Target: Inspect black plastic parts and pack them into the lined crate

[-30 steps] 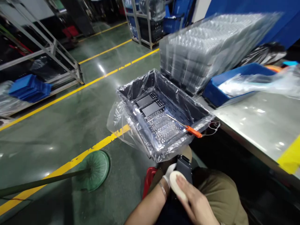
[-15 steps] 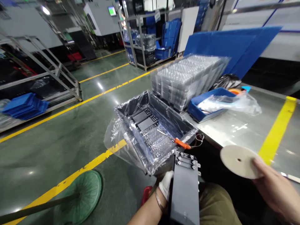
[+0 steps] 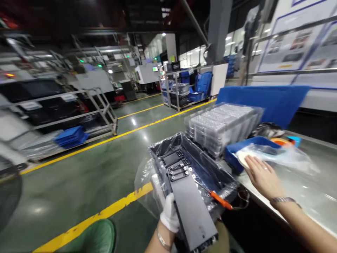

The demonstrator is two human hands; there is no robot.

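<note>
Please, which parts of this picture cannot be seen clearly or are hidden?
- Left hand, head view: fingers hidden behind the grey panel.
- White disc: mostly covered by the right hand.
- Blue tray: contents veiled by a plastic bag.
- Background shelves: motion-blurred.

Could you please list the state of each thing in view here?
Left hand: gloved, gripping the grey panel.
Grey panel: held tilted above the crate.
Right hand: bare, open, laid on the white disc.
White disc: flat at the blue tray's edge.
Blue tray: on the table, holding a plastic bag.
Crate: open, plastic-lined.
Screwdriver: resting on the crate's rim.
</note>
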